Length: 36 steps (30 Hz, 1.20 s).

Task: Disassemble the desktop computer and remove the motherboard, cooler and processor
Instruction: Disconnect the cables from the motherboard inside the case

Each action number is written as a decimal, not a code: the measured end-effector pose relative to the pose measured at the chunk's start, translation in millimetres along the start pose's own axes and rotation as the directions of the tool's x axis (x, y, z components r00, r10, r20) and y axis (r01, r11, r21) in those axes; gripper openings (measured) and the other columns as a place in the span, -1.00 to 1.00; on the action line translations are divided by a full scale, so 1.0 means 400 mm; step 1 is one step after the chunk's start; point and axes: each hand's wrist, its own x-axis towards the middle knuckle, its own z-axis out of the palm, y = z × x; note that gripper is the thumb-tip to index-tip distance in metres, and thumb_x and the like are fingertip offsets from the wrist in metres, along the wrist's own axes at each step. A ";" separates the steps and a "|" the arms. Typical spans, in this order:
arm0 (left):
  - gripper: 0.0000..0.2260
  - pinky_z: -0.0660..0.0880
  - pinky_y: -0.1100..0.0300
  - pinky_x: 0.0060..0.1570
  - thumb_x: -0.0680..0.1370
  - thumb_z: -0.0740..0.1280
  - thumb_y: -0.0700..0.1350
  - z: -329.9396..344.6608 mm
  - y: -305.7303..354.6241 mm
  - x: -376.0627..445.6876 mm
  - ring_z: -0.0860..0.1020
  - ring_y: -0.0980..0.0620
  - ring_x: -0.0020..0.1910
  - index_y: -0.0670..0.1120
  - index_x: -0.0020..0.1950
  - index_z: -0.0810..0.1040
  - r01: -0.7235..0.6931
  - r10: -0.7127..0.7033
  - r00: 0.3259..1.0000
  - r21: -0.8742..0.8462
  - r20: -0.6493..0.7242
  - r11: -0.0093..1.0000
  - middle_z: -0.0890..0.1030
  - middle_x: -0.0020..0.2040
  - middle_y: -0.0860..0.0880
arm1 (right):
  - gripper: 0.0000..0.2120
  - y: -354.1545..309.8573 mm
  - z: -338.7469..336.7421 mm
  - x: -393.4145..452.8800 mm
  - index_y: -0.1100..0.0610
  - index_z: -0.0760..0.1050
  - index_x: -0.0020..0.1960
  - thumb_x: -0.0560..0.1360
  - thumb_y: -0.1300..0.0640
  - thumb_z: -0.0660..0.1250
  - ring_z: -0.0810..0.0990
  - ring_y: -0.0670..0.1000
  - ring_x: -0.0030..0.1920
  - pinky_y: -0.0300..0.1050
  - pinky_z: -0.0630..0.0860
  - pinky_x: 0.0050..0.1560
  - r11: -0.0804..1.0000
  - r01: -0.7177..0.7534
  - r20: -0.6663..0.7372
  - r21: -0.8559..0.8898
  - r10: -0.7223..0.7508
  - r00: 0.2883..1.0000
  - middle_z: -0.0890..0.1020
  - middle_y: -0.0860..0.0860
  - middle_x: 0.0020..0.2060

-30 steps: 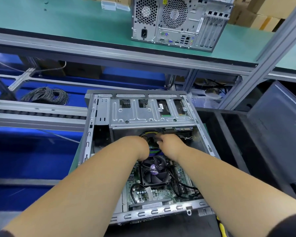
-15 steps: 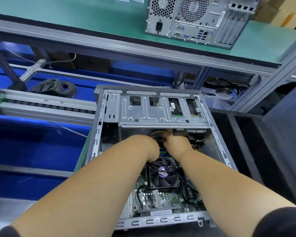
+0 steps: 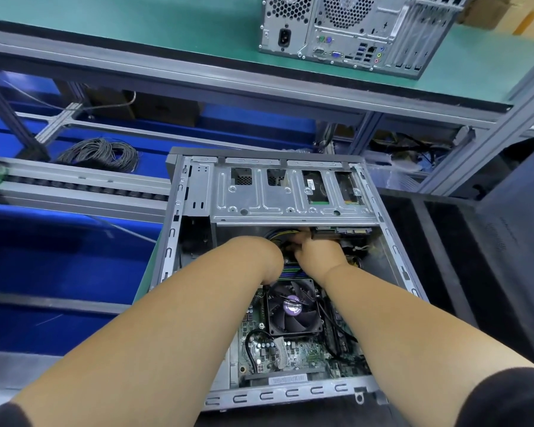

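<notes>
The open desktop case (image 3: 179, 211) lies on its side in front of me. Its green motherboard (image 3: 302, 349) carries a black cooler fan (image 3: 293, 309) with a purple hub. Both my hands reach in just beyond the fan, under the silver drive cage (image 3: 259, 204). My left hand (image 3: 264, 257) bends downward over the memory slots, and its fingers are hidden. Fingers of my right hand (image 3: 318, 254) are curled around the yellow and black cable bundle (image 3: 282, 234) at the cage's edge. The processor is hidden under the cooler.
A second computer tower (image 3: 352, 32) stands on the green shelf (image 3: 136, 23) above. A grey wire coil (image 3: 99, 154) lies behind the conveyor rail (image 3: 74, 183) on the left. A dark panel (image 3: 518, 241) leans at the right. Blue bins (image 3: 59, 266) sit to the left.
Both hands have pushed a little deeper toward the drive cage, the right one now at the cable bundle under its edge. My head has moved closer to the case.
</notes>
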 end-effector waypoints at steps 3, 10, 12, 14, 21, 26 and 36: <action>-0.68 0.37 0.11 -0.13 0.57 0.16 -0.33 0.003 -0.001 0.004 0.33 -0.06 -0.33 -0.15 -0.38 0.32 -0.005 0.005 1.000 0.034 0.017 0.999 0.34 -0.35 -0.06 | -0.63 0.002 0.004 0.001 -0.06 0.46 0.38 0.60 0.11 0.17 0.62 0.17 -0.08 -0.09 0.51 -0.14 0.999 -0.013 -0.001 0.048 0.013 1.000 0.66 0.11 0.02; -0.69 0.36 0.11 -0.14 0.58 0.16 -0.33 0.003 -0.001 0.011 0.28 0.00 -0.41 -0.15 -0.37 0.32 0.002 -0.002 1.000 0.016 0.026 1.000 0.34 -0.34 -0.06 | -0.65 0.001 0.013 0.009 -0.14 0.46 0.36 0.60 0.04 0.16 0.62 0.16 -0.02 -0.14 0.41 -0.15 0.993 -0.052 -0.007 0.106 0.053 0.999 0.66 0.09 0.06; -0.69 0.36 0.11 -0.14 0.58 0.16 -0.33 0.001 -0.004 0.012 0.28 0.00 -0.40 -0.15 -0.37 0.33 0.006 -0.006 1.000 0.002 0.024 1.000 0.34 -0.34 -0.06 | -0.66 0.003 0.015 0.009 -0.15 0.47 0.35 0.60 0.03 0.17 0.62 0.16 -0.01 -0.15 0.40 -0.15 0.990 -0.066 -0.008 0.128 0.068 0.998 0.67 0.09 0.05; -0.70 0.37 0.10 -0.14 0.58 0.16 -0.31 0.000 -0.008 0.011 0.33 -0.04 -0.35 -0.14 -0.36 0.33 0.010 -0.010 1.000 -0.008 0.016 1.000 0.35 -0.34 -0.06 | -0.67 0.005 0.017 0.008 -0.17 0.47 0.34 0.61 0.00 0.17 0.60 0.14 0.03 -0.18 0.39 -0.13 0.979 -0.097 0.010 0.176 0.097 0.995 0.66 0.09 0.06; -0.71 0.39 0.08 -0.12 0.58 0.16 -0.31 -0.001 -0.008 0.006 0.36 -0.06 -0.32 -0.14 -0.35 0.34 -0.002 0.002 1.000 -0.056 0.015 0.998 0.36 -0.33 -0.06 | -0.70 0.003 0.023 -0.002 -0.12 0.56 0.28 0.59 0.05 0.24 0.57 0.06 -0.02 -0.21 0.42 -0.11 0.957 -0.101 -0.050 0.274 0.118 0.992 0.64 0.05 0.14; -0.71 0.39 0.08 -0.14 0.58 0.17 -0.29 -0.001 -0.010 0.005 0.32 -0.01 -0.38 -0.13 -0.35 0.35 -0.006 0.006 1.000 -0.077 -0.001 0.997 0.37 -0.33 -0.06 | -0.70 0.003 0.021 -0.001 -0.13 0.53 0.29 0.59 0.02 0.22 0.58 0.10 -0.02 -0.24 0.31 -0.20 0.947 -0.142 -0.012 0.289 0.152 0.988 0.66 0.07 0.09; -0.72 0.31 0.13 -0.21 0.58 0.10 -0.30 -0.016 -0.022 -0.022 0.25 0.03 -0.41 -0.17 -0.34 0.34 0.047 -0.072 0.995 -0.323 -0.064 0.945 0.33 -0.34 -0.06 | -0.67 -0.013 -0.018 -0.022 -0.04 0.51 0.33 0.60 -0.03 0.24 0.54 0.08 -0.01 -0.21 0.40 -0.09 0.896 -0.198 0.113 0.399 0.166 0.980 0.62 0.11 -0.03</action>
